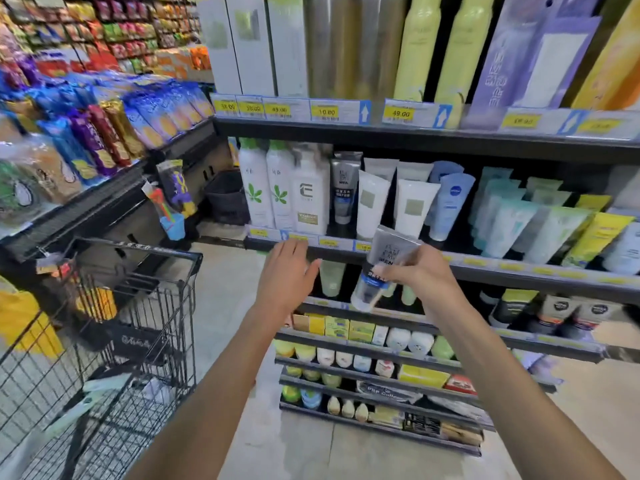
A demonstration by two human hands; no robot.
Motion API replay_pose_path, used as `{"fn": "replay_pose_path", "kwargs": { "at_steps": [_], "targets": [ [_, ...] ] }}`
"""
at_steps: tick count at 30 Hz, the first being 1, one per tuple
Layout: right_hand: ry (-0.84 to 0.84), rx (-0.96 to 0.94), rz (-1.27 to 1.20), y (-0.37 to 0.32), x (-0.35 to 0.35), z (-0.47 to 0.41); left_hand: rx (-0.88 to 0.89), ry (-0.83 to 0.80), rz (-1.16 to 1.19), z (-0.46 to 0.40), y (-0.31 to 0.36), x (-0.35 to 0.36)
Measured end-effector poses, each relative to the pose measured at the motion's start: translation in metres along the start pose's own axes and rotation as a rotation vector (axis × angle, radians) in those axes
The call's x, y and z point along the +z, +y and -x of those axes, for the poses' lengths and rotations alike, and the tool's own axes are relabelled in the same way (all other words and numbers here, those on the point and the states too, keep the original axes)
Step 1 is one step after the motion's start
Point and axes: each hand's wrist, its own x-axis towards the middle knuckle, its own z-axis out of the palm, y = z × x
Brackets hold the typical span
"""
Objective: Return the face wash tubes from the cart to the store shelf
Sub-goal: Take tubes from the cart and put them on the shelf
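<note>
My right hand [420, 277] grips a grey and blue face wash tube [379, 268], cap pointing down and left, just in front of the shelf edge [485, 270]. A matching grey tube [344, 187] stands on that shelf among white, blue and green tubes [414, 206]. My left hand [287, 275] hovers open beside the held tube, holding nothing. The black wire cart [138, 341] stands at the lower left, with pale green-capped tubes [93, 393] lying inside.
Tall bottles and boxes [415, 46] fill the shelf above, with yellow price tags along its edge. Lower shelves hold small jars and boxes [363, 362]. Snack packets [104, 133] line the left aisle shelving. A black basket [227, 197] sits on the floor behind.
</note>
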Motion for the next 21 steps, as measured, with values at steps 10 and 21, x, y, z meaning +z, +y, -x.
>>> {"fn": "replay_pose_path", "kwargs": {
  "at_steps": [10, 21],
  "targets": [
    [0.057, -0.164, 0.271, -0.074, 0.038, -0.074, 0.120, -0.045, -0.066, -0.056, -0.041, 0.017],
    [0.075, -0.286, 0.553, -0.101, 0.054, -0.126, 0.165, 0.028, -0.034, -0.058, -0.061, 0.035]
  ]
}}
